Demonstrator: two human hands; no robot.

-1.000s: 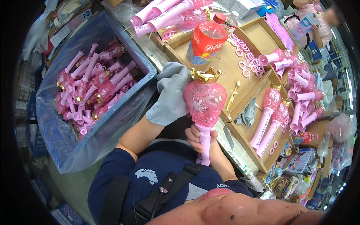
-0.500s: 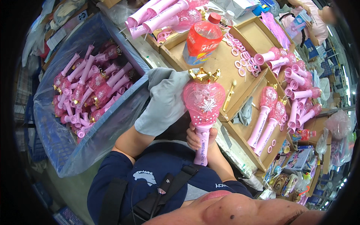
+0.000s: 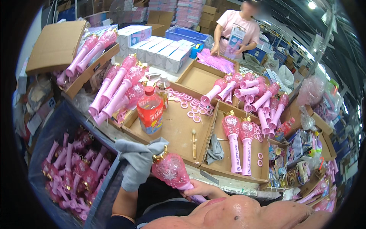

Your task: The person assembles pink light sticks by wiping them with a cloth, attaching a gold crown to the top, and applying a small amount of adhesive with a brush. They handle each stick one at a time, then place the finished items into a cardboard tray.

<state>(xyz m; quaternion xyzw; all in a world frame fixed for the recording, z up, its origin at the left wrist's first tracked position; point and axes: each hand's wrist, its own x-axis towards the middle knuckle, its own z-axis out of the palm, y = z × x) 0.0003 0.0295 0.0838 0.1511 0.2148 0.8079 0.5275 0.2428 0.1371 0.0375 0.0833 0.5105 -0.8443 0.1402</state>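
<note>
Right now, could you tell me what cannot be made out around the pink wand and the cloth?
Head view only:
- Left hand: fully wrapped in the grey cloth, fingers hidden.
- Pink toy wand: handle end covered by the right hand and the person's chin.
- Blue bin: its left part fades into the dark fisheye rim.

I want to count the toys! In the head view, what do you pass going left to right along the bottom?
Blue bin of pink wands → grey cloth in the left hand → pink wand held by the right hand → two wands lying in a cardboard tray.

Pink wand [image 3: 172,172] w/ white snowflake, gold crown; grey cloth [image 3: 138,162]; bottle [image 3: 150,113] prob. red.
</note>
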